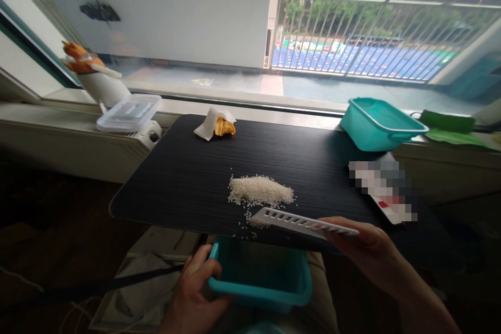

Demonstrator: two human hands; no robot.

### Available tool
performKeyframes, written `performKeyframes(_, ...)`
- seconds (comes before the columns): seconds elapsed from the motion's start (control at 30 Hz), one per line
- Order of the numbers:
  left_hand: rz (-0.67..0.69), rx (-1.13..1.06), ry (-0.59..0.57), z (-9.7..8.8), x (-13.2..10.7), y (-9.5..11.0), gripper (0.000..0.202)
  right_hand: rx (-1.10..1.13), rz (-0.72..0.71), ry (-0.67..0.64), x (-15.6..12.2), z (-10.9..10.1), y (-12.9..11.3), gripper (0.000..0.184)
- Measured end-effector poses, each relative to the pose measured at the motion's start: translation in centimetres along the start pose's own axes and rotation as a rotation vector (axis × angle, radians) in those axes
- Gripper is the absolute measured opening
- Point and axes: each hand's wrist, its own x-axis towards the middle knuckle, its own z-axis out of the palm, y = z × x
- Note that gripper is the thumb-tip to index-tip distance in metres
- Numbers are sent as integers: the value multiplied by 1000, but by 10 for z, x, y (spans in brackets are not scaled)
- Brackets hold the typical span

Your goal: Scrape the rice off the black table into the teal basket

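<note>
My left hand (198, 288) is closed on the left rim of a teal plastic container (270, 295), held just below the table's near edge. In my right hand (362, 244) is a white slotted plastic strip (297, 222), tilted, its far end beside a few rice grains close to that edge. The main heap of white rice (258, 190) lies on the black table (172, 177), just beyond the strip. Loose grains are scattered around the heap and toward the container. The container's dark inside does not show clearly what it holds.
A second teal container (381, 125) stands at the back right, near a blurred flat item (381, 190). Crumpled tissue with an orange-yellow piece (225, 127) lies at the back left. A clear lid (131, 112) rests on the radiator (78, 135), beside the window.
</note>
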Motion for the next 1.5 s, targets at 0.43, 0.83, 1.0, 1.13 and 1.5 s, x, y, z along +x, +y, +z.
performKeyframes(0.43,16,-22,-43,-3,4,4,17,41,63,-20,-28,-23,4,23)
performKeyframes(0.83,-15,-48,-12,-1,3,8,17,51,30,-132,-15,-4,-12,24)
performKeyframes(1.0,-52,-103,42,1,-1,7,16,64,-32,-216,-1,5,-15,23)
performKeyframes(1.13,-71,-132,68,-1,-2,1,14,92,-45,-210,7,12,-20,22)
performKeyframes(1.5,-83,-130,86,-4,-1,-3,14,94,-61,-212,14,18,-24,21)
